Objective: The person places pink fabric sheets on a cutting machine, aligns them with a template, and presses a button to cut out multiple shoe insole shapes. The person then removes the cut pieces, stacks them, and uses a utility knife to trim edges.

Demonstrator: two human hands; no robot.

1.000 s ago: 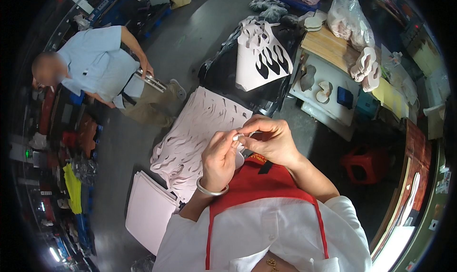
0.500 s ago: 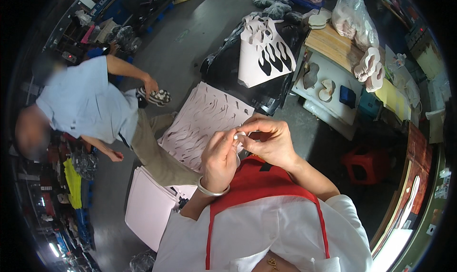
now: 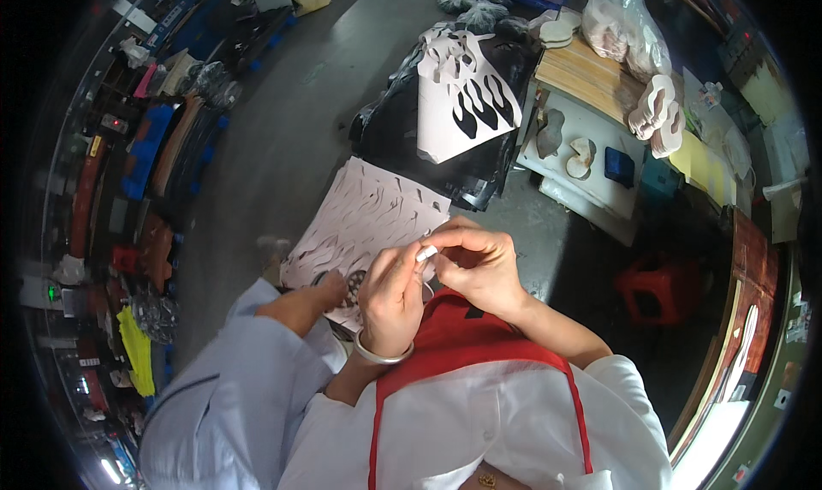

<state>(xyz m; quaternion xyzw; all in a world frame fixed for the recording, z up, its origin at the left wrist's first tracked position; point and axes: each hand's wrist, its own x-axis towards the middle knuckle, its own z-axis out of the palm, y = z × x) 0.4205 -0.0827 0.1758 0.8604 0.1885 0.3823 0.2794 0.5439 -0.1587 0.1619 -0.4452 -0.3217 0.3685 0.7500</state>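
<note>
Small piece (image 3: 425, 253) in fingers: white. Apron (image 3: 467, 344): red, over white shirt (image 3: 514, 421). Bangle (image 3: 381, 355): silver. Cut sheet (image 3: 364, 224): pale pink, slotted pattern. Stool (image 3: 655, 289): red. Co-worker's sleeve (image 3: 223, 387): light blue.

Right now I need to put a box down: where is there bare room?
Bare grey floor lies open between the left-hand shelves and the black pile. The white table and the pink cut sheet, where a co-worker's hand reaches, are crowded.
</note>
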